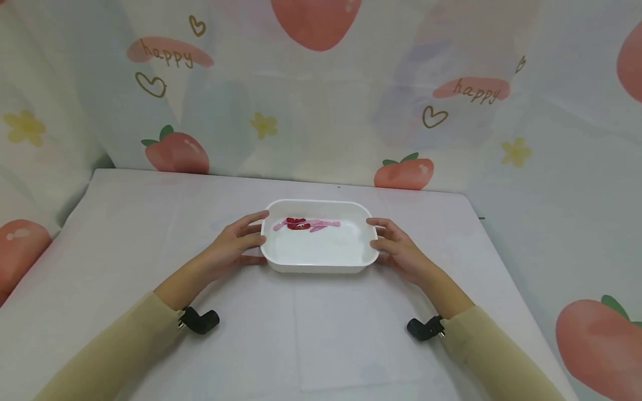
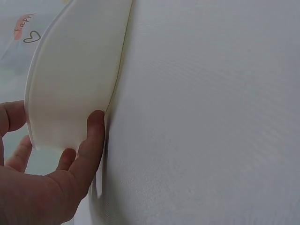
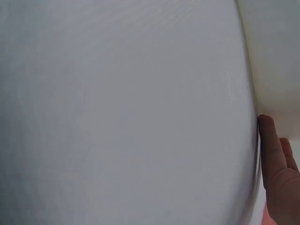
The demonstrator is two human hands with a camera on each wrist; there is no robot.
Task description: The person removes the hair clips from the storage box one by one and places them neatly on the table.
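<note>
Tan sleeves [image 1: 112, 348], nearest the viewer, lead to a white tray [image 1: 321, 248] of small red and pink pieces [image 1: 332, 224] on the tabletop [image 1: 336, 334]. Judged light, stiff and smooth, it is best held level at both short ends, where the left hand [image 1: 237, 240] and right hand [image 1: 400, 248], each spread partway, grip rim and outer wall.

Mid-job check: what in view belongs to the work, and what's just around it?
Part of the work:
- white tray, held at its ends by the left hand and right hand
- red pieces and pink pieces inside it

Just around it:
- white-covered table
- printed backdrop
</note>
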